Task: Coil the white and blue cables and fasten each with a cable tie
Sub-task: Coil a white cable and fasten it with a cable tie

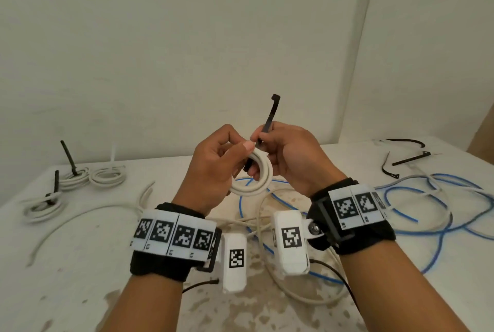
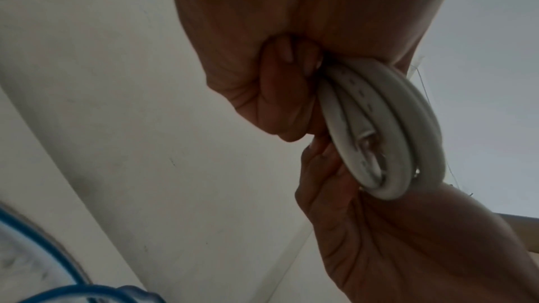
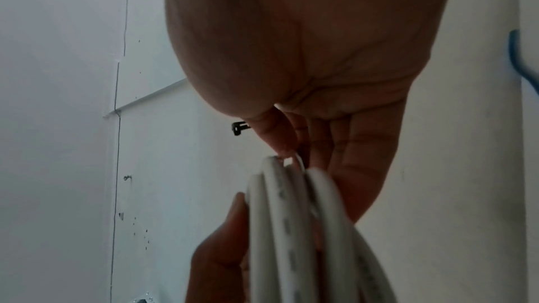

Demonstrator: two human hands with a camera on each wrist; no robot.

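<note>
My left hand (image 1: 213, 160) grips a small white cable coil (image 1: 256, 184) held up above the table; the same coil (image 2: 388, 128) shows edge-on in the left wrist view and fills the lower part (image 3: 297, 239) of the right wrist view. My right hand (image 1: 288, 155) pinches a black cable tie (image 1: 270, 118) at the top of the coil. The tie's head points up and its tail passes down through the coil. Loose blue cable (image 1: 395, 192) lies on the table to the right, tangled with white cable (image 1: 256, 227) under my wrists.
Three tied white coils (image 1: 77, 176) lie at the table's (image 1: 80, 265) far left, ties sticking up. Spare black ties (image 1: 409, 158) lie at the far right. A loose white cable (image 1: 88, 214) curves across the left. A wall stands close behind.
</note>
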